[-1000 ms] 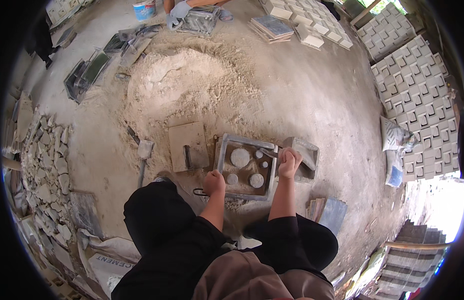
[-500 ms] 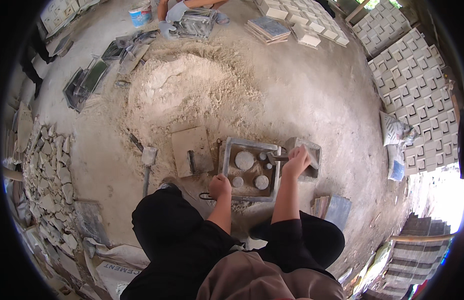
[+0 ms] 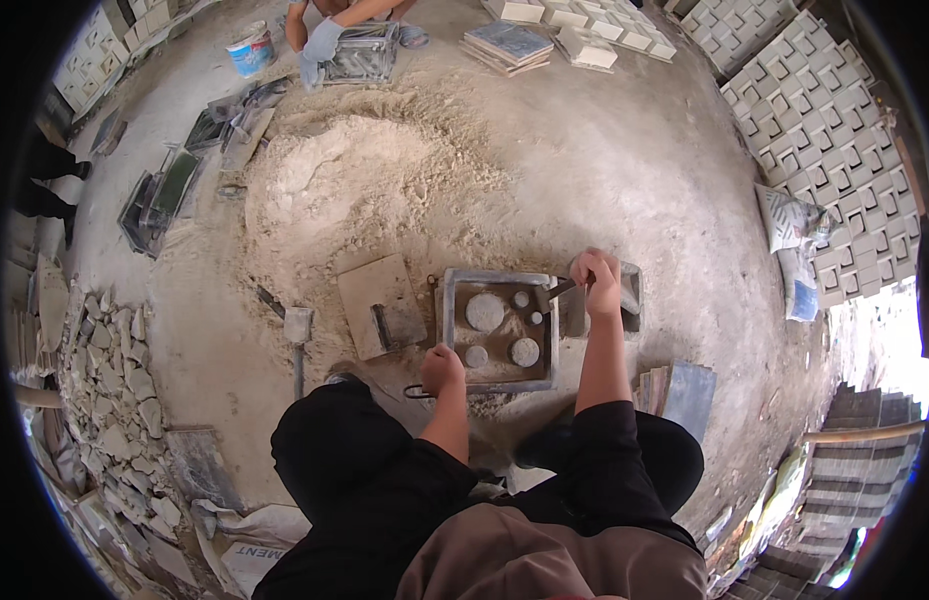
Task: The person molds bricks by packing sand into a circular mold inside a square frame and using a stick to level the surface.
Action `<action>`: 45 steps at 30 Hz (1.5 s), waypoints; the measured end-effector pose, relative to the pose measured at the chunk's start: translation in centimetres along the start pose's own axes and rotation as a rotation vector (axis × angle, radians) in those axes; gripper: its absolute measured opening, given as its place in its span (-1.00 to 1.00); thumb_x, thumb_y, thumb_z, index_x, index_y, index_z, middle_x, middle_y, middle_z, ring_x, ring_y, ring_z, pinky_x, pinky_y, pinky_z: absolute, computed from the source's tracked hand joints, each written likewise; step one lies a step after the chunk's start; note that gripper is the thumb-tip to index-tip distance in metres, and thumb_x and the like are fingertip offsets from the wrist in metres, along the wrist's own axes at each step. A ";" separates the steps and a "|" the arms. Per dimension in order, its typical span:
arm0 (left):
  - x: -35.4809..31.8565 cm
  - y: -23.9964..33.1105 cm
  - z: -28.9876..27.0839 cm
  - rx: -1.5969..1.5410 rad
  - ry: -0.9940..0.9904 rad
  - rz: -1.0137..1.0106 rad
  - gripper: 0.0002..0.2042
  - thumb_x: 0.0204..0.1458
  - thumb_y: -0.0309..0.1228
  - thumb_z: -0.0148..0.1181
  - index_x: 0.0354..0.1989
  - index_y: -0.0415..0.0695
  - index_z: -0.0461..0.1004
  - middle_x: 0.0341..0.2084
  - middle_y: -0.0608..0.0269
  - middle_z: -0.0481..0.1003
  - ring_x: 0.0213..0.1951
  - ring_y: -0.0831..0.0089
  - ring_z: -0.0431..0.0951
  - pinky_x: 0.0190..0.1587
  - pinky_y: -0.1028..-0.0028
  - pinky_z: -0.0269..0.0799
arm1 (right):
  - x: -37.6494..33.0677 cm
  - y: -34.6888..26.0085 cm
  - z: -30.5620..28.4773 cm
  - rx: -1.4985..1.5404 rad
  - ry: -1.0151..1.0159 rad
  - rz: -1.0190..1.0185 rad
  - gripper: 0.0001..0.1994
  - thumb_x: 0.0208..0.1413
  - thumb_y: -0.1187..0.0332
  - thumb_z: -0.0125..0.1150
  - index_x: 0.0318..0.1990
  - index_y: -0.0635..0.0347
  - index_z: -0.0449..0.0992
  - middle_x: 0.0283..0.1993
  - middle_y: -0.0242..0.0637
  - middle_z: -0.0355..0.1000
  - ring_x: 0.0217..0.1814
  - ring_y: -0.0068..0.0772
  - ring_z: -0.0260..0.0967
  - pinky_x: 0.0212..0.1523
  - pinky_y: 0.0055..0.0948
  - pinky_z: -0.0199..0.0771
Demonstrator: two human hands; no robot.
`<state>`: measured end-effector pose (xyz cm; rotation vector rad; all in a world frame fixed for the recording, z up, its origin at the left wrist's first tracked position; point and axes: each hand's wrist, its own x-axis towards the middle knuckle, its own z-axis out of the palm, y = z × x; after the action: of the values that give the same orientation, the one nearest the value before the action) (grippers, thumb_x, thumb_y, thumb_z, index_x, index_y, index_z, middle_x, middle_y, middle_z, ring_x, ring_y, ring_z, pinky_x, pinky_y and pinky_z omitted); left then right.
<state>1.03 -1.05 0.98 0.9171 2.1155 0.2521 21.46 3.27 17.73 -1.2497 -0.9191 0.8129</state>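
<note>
While the left hand [image 3: 442, 368] rests fisted on the mould [image 3: 499, 328] on the floor, the right hand [image 3: 596, 283] grips a trowel [image 3: 554, 294] over it; looks like filling, more mix probably needed.

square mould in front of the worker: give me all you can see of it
The square mould lies flat on the dusty ground, a grey metal-looking frame around a brown bed holding several pale round discs. The left hand rests at its near-left corner; the right hand holds a small tool over its right edge.
</note>
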 end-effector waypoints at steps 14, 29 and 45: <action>0.3 -0.5 0.6 0.007 0.012 0.011 -0.59 -0.05 -0.21 -0.37 -0.37 -0.15 0.45 -0.39 0.00 0.46 -0.32 -0.02 0.44 -0.27 0.05 0.30 | 0.4 1.7 1.2 0.033 -0.225 0.027 -0.65 -0.07 0.47 -0.15 -0.86 0.17 0.05 -0.83 -0.50 -0.01 -0.77 -0.70 -0.15 -0.75 -0.57 -0.23; 0.2 -0.4 0.6 0.007 0.034 0.030 -0.59 -0.05 -0.19 -0.35 -0.39 -0.16 0.46 -0.41 -0.01 0.47 -0.32 -0.01 0.44 -0.26 0.09 0.31 | 0.6 1.8 1.0 -0.136 0.120 -0.095 -0.61 0.05 0.40 -0.15 -0.82 0.20 0.10 -0.83 -0.54 0.05 -0.77 -0.76 -0.10 -0.76 -0.58 -0.18; 0.0 0.0 0.3 -0.024 0.042 0.015 -0.61 -0.07 -0.19 -0.31 -0.39 -0.15 0.46 -0.40 0.00 0.47 -0.30 0.00 0.44 -0.26 0.09 0.31 | 0.8 0.9 0.4 -0.319 -0.095 -0.015 -0.60 0.03 0.41 -0.15 -0.85 0.22 0.08 -0.83 -0.49 0.04 -0.77 -0.69 -0.11 -0.73 -0.56 -0.15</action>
<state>1.22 -1.10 0.81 0.9214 2.1401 0.3059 21.47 4.31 16.94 -1.4865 -1.1665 0.7375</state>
